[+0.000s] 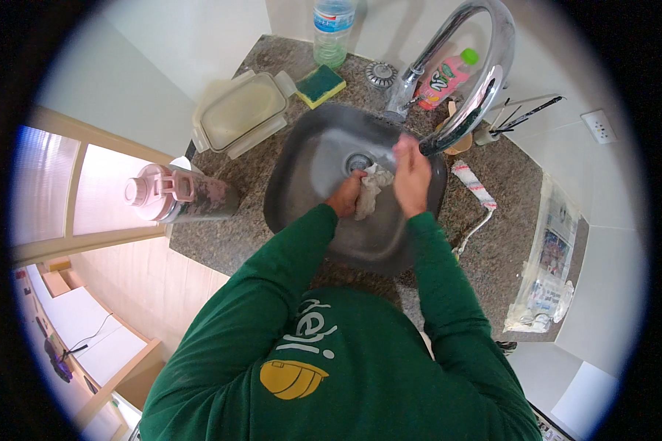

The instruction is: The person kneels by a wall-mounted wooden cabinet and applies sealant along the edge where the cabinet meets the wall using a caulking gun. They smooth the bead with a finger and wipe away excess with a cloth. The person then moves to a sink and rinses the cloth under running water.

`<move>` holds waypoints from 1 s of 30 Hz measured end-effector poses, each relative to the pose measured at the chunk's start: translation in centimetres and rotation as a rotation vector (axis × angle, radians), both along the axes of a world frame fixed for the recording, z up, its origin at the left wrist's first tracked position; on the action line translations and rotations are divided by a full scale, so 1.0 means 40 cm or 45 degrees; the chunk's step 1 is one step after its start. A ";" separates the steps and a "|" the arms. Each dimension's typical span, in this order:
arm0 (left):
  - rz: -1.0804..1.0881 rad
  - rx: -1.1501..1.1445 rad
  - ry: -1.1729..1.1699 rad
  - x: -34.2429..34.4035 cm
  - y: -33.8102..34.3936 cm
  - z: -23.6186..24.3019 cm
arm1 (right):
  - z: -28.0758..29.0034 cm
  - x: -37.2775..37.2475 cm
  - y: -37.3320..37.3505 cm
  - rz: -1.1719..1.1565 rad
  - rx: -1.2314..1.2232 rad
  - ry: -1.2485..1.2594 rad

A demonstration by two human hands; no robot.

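Note:
Over the grey sink (287, 173), my left hand (346, 195) is closed around a crumpled, wet-looking whitish cloth (371, 195). The cloth hangs between my two hands, close to the drain (358, 163). My right hand (412, 176) is raised just beside the cloth, under the spout of the chrome tap (504, 51). Its fingers stretch upward, slightly blurred, and I see nothing held in them. Whether water is running from the spout, I cannot make out.
Left of the sink are a clear lidded food container (243, 114), a green-and-yellow sponge (321, 86) and a pink-capped flask (180, 195). Behind stand a plastic water bottle (333, 33) and a pink bottle (446, 79). A paint roller (474, 185) and newspaper (552, 250) lie to the right.

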State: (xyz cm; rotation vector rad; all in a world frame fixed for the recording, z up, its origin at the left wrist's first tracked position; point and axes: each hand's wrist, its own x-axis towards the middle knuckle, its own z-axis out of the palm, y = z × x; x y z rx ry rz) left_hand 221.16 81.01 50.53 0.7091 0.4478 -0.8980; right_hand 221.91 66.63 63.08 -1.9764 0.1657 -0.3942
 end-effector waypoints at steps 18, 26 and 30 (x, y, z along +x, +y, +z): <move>0.071 -0.327 0.048 -0.005 0.055 0.105 | 0.240 0.185 0.027 0.237 0.414 -0.227; 0.049 -0.388 0.018 -0.008 0.052 0.083 | 0.246 0.191 0.032 0.289 0.135 -0.180; 0.026 -0.390 0.034 -0.012 0.042 0.088 | 0.222 0.217 0.020 0.324 0.407 -0.245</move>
